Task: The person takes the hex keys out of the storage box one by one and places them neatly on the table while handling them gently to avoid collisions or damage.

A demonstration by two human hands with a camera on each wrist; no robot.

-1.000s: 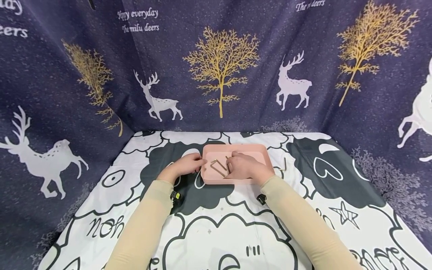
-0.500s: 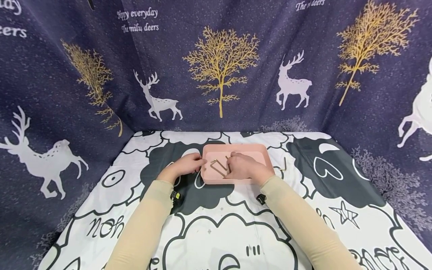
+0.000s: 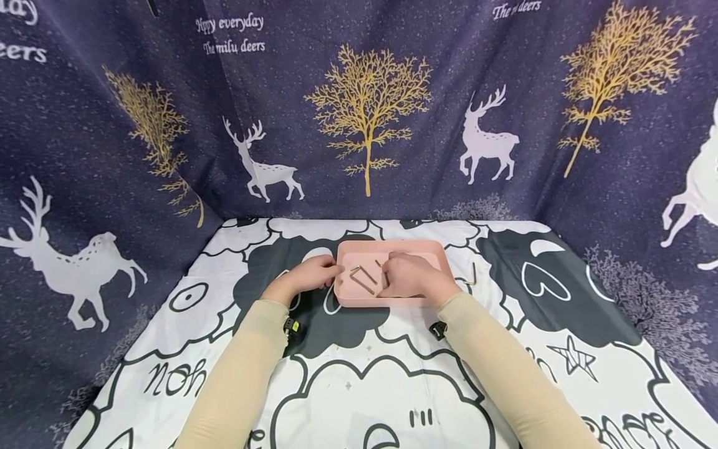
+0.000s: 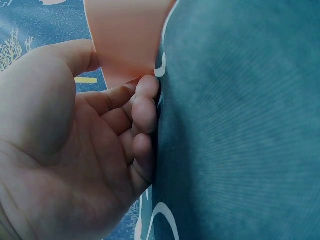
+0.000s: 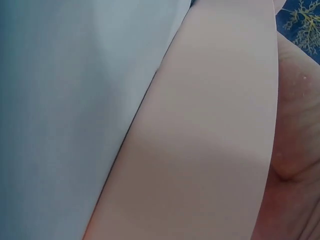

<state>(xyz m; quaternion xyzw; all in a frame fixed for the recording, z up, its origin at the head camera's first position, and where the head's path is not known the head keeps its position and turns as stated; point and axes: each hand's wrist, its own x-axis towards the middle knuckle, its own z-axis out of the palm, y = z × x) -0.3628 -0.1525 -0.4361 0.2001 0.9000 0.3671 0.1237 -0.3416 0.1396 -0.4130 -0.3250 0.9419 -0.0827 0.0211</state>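
A shallow pink tray (image 3: 387, 302) lies on the patterned cloth, with L-shaped bronze hex keys inside. One hex key (image 3: 364, 279) rests at the tray's left. My left hand (image 3: 311, 274) pinches the left rim; in the left wrist view the thumb reaches over the wall (image 4: 127, 40) and the fingers curl outside it. Inside the tray, my right hand (image 3: 408, 276) has its fingers curled at another hex key (image 3: 386, 279), mostly hidden by the hand. In the right wrist view the tray's wall blocks the fingers, and only part of the palm (image 5: 297, 120) shows.
Outside the tray, another L-shaped key (image 3: 473, 274) lies on the cloth to the right. The table's cloth (image 3: 359, 386) carries black and white cartoon drawings. A dark blue curtain (image 3: 392, 212) with deer and trees stands behind and at both sides.
My right hand has shifted slightly to the right inside the tray, and the key at its fingers has moved with it. The left hand and tray look almost still.
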